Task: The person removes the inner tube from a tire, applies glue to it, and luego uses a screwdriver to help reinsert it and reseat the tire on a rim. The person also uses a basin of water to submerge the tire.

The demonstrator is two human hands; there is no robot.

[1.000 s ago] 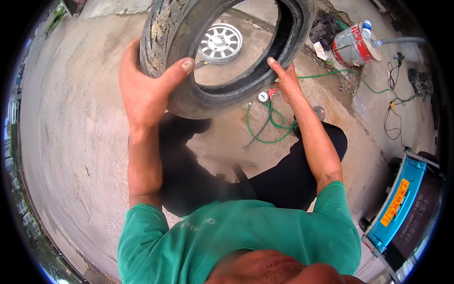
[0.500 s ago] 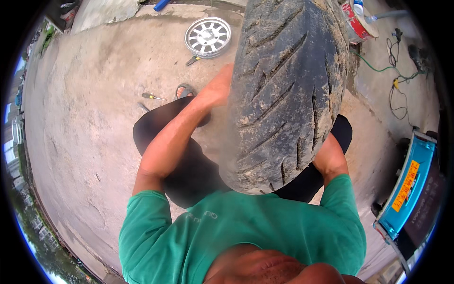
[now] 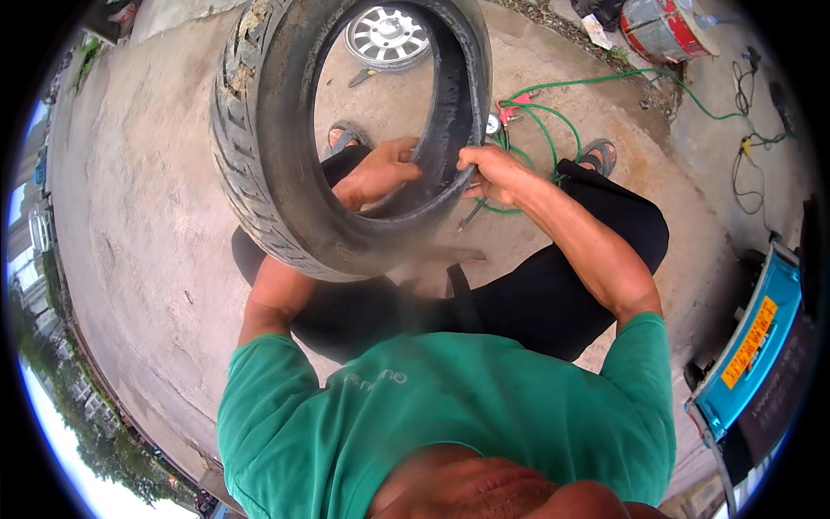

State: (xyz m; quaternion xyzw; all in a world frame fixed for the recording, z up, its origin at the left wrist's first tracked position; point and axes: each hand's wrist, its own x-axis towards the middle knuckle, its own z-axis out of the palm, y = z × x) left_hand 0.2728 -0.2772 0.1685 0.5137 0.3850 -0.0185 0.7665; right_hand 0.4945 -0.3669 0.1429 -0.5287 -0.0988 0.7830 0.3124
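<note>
A worn, muddy black tire (image 3: 290, 147) stands tilted above my lap, its open middle facing me. My right hand (image 3: 494, 173) is closed on the tire's right edge, thumb on the near side. Through the opening shows my left hand (image 3: 380, 171), with its forearm partly hidden behind the tire's left side. Its fingers are apart and reach to the inner wall at the right; whether they press on it I cannot tell. A silver spoked wheel rim (image 3: 389, 39) lies on the ground beyond, seen partly through the opening. Beside it is a yellow-and-dark hand tool (image 3: 363, 78).
A green hose (image 3: 553, 138) with a red inflator gun (image 3: 516, 105) and gauge lies between tire and right foot. A red-and-grey drum (image 3: 659, 30) stands far right, near dark cables (image 3: 739, 173). At right is a blue vehicle panel (image 3: 722, 406).
The tire has swung left and turned from tread-on to showing its open middle. Both hands have come into view, my right now gripping its edge. The hose and inflator are uncovered.
</note>
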